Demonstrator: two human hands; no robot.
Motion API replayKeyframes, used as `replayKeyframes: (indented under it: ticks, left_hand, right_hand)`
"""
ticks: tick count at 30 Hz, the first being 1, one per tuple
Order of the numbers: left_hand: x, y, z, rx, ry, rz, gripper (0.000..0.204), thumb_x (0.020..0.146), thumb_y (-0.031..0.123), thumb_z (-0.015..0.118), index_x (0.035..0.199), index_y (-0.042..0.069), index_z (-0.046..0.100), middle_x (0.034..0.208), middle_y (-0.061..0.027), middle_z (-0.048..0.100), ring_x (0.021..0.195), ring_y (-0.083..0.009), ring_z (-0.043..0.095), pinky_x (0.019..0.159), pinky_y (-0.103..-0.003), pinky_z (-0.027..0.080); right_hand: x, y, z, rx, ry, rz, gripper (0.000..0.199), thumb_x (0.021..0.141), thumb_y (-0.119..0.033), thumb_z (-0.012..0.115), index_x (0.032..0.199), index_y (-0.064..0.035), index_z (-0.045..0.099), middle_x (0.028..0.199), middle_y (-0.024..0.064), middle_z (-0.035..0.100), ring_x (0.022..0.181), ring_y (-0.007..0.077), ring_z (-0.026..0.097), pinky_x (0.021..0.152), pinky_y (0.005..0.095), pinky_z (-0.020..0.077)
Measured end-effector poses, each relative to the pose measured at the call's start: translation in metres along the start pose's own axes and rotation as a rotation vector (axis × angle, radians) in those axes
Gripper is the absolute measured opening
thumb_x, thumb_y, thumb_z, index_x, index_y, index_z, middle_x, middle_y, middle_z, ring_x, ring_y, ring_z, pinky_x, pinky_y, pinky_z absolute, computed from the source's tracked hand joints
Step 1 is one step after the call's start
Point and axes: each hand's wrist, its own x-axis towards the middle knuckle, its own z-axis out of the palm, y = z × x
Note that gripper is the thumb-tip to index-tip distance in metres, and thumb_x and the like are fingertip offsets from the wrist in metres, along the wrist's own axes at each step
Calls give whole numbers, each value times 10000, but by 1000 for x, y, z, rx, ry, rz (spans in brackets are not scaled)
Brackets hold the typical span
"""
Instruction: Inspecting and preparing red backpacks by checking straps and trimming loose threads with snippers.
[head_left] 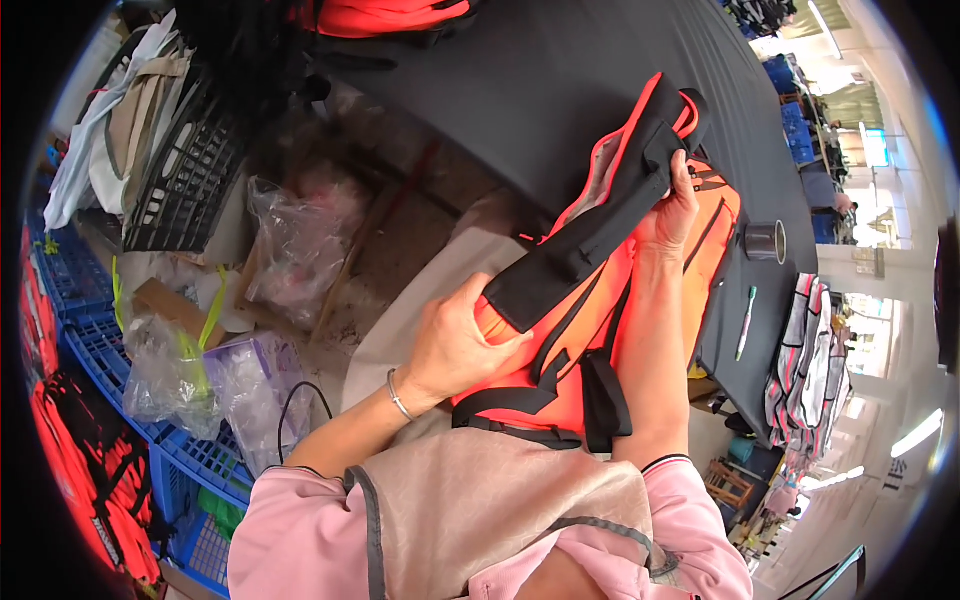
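- An orange life vest (640, 290) with black trim is held up in front of the person, over the near edge of a black table (560, 90).
- A black padded flap (590, 235) of the vest is stretched slantwise between the two hands.
- The lower end of the flap and the orange fabric beside it are grasped by the left hand (455, 345); the fingers are curled around the edge, with the thumb on top.
- The upper end of the flap is gripped by the right hand (672, 215), and the fingers are closed around the black edge.
- Black straps (545, 400) are seen hanging from the lower part of the vest, just above the person's beige apron (480, 510).
- A silver bracelet (398, 396) is worn on the left wrist.
- On the table, to the right of the vest, a roll of tape (766, 241) is placed, and a pen (746, 322) lies near it.
- To the left, clear plastic bags (290, 240) and a black crate (185, 180) are found on the floor.
- Blue crates (95, 340) are stacked at the far left.
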Motion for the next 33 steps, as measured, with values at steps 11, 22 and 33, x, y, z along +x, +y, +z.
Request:
replayKeyframes:
  ticks: [11, 22, 33]
  left_hand:
    - [-9, -9, -5, -255, -7, 25, 520, 712, 174, 843, 1127, -9, 588, 987, -140, 694, 890, -225, 681, 803, -339, 534]
    - [-20, -12, 10, -145, 138, -78, 391, 751, 100, 810, 1098, 18, 648, 970, -106, 719, 875, -153, 680, 801, -294, 533]
    - [-23, -21, 10, -210, 117, -78, 456, 702, 44, 791, 1131, 25, 635, 993, -109, 706, 912, -171, 684, 810, -303, 531]
  right_hand:
    - [9, -4, 1, -189, -49, -14, 238, 926, -182, 660, 724, -159, 537, 549, -74, 412, 470, 32, 365, 472, 195, 346]
    - [-95, -49, 97, -1399, 3, -161, 416, 809, -176, 729, 1165, -18, 584, 803, -2, 530, 713, 86, 499, 675, 242, 413]
    - [-130, -2, 111, -1582, -888, -207, 405, 619, 35, 741, 1013, -40, 682, 923, 82, 624, 822, 231, 656, 678, 337, 551]
